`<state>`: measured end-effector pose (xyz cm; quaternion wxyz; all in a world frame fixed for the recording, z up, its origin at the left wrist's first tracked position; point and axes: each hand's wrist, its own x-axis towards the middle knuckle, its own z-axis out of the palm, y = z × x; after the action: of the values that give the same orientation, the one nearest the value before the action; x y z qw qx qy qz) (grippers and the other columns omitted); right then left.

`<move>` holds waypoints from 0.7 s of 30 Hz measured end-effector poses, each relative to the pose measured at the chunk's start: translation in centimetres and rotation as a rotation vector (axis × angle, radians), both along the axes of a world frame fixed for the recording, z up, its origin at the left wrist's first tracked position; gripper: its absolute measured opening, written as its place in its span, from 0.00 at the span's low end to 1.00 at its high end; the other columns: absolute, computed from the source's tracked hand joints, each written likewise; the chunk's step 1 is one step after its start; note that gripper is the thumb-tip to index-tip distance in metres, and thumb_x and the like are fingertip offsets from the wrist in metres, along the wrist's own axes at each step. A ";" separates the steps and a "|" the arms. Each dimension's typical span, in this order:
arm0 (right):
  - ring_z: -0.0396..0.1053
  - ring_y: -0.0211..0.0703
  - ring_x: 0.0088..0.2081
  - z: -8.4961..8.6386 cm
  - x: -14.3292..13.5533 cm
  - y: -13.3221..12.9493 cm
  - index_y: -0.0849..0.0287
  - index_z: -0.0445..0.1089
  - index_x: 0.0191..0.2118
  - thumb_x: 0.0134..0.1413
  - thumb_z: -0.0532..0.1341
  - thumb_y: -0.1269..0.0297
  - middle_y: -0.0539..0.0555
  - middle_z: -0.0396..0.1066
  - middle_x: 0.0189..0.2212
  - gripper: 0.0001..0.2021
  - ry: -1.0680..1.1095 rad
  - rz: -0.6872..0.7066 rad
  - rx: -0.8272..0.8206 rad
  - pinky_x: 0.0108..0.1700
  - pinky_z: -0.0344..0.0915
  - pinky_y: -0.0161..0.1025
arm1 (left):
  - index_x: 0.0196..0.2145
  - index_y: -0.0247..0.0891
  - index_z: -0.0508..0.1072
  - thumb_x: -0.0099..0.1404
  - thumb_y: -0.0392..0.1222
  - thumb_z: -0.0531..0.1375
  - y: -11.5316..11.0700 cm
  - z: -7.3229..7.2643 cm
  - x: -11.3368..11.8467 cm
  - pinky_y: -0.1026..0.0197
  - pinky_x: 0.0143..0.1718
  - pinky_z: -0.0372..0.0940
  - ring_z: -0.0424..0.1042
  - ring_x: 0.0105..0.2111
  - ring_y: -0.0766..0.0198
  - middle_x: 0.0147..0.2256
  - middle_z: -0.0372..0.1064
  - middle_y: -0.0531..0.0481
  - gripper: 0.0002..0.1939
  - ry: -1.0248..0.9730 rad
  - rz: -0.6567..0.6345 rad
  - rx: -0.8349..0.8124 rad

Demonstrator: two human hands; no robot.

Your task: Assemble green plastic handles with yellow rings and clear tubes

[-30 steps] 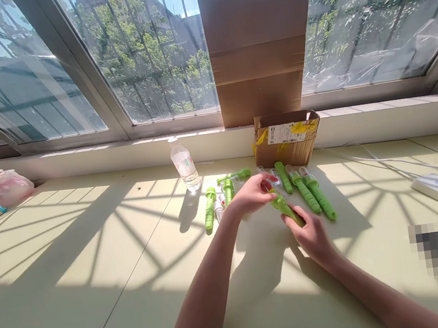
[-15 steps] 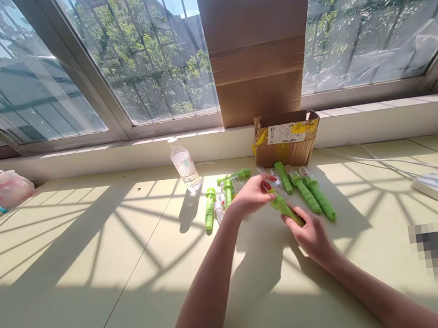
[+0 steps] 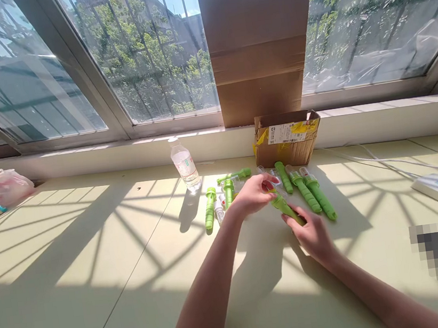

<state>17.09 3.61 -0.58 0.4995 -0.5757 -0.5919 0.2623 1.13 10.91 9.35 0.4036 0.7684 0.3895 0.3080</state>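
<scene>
Table [image 3: 142,314], sunlit, below my grip. Carton [image 3: 290,149], standing beyond it, perhaps set back to free working room. My right hand [image 3: 312,231], wrapped round the near end of a green tube [image 3: 283,207], apparently steadying it. My left hand [image 3: 254,194], pinching its far end, likely for finer control. Loose tubes [image 3: 322,200], flanking both hands, within easy reach.

Head-worn view, forward and down
The table [image 3: 143,324] is seen from above the forearms [image 3: 205,289]; the left hand [image 3: 252,194] and right hand [image 3: 311,231] are framed fairly near, the windows [image 3: 149,60] faced beyond.
</scene>
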 end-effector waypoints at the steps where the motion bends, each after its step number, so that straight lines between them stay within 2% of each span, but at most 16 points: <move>1: 0.70 0.47 0.36 -0.1 0.1 0.0 0.60 0.73 0.47 0.53 0.60 0.55 0.56 0.76 0.35 0.19 0.010 -0.002 -0.014 0.40 0.65 0.40 | 0.42 0.33 0.73 0.54 0.33 0.61 0.0 0.0 0.0 0.64 0.33 0.65 0.67 0.31 0.66 0.32 0.66 0.50 0.15 0.005 0.002 0.004; 7: 0.65 0.41 0.24 -0.2 0.4 0.1 0.60 0.74 0.48 0.52 0.61 0.53 0.52 0.72 0.24 0.21 0.070 -0.014 -0.102 0.28 0.63 0.38 | 0.41 0.34 0.74 0.55 0.34 0.60 0.1 -0.1 0.1 0.64 0.35 0.63 0.66 0.34 0.65 0.33 0.67 0.49 0.13 0.029 -0.015 0.051; 16: 0.59 0.38 0.19 0.3 0.3 0.0 0.60 0.74 0.48 0.52 0.61 0.55 0.47 0.62 0.16 0.20 0.125 0.012 -0.121 0.21 0.57 0.34 | 0.40 0.35 0.73 0.56 0.37 0.62 0.1 -0.3 0.1 0.64 0.35 0.62 0.64 0.34 0.65 0.33 0.67 0.50 0.12 0.006 -0.041 0.126; 21: 0.58 0.38 0.19 0.5 0.3 0.1 0.61 0.73 0.50 0.52 0.60 0.55 0.47 0.62 0.17 0.22 0.160 0.019 -0.123 0.21 0.56 0.35 | 0.39 0.36 0.73 0.56 0.37 0.62 0.1 -0.6 0.2 0.63 0.37 0.61 0.64 0.36 0.64 0.36 0.69 0.49 0.12 -0.007 -0.049 0.158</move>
<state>17.38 3.68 -0.05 0.5062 -0.5768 -0.5382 0.3484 1.37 11.02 8.76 0.3504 0.8063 0.3435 0.3304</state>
